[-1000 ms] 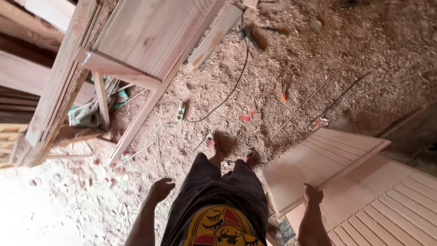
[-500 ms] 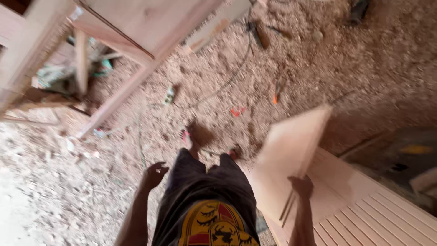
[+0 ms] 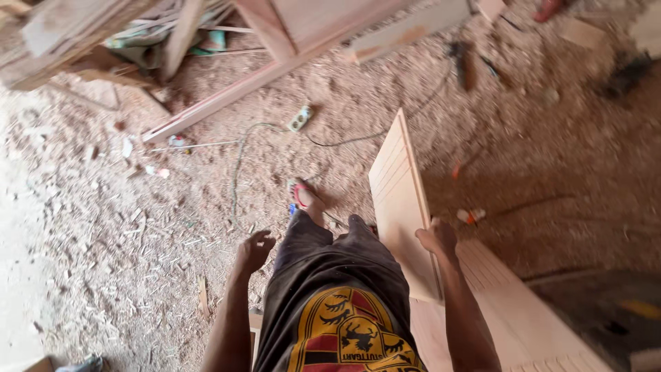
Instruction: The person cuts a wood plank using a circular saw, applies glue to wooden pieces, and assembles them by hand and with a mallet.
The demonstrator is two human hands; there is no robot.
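Observation:
My right hand grips the edge of a pale grooved wooden panel, which stands tilted up on its edge beside my right leg. Below it lies a larger slatted wooden panel flat at the lower right. My left hand hangs free at my left side, fingers loosely curled, holding nothing. My foot in a red sandal stands on the sawdust floor ahead.
Sawdust and wood chips cover the floor. A long wooden frame and stacked boards lean at the top left. A cable with a small white plug block runs across the floor. Small orange bits lie to the right.
The grooved panel has been lifted from lying flat on the larger panel to standing on its edge, my right hand holding it. The view swung leftward and down.

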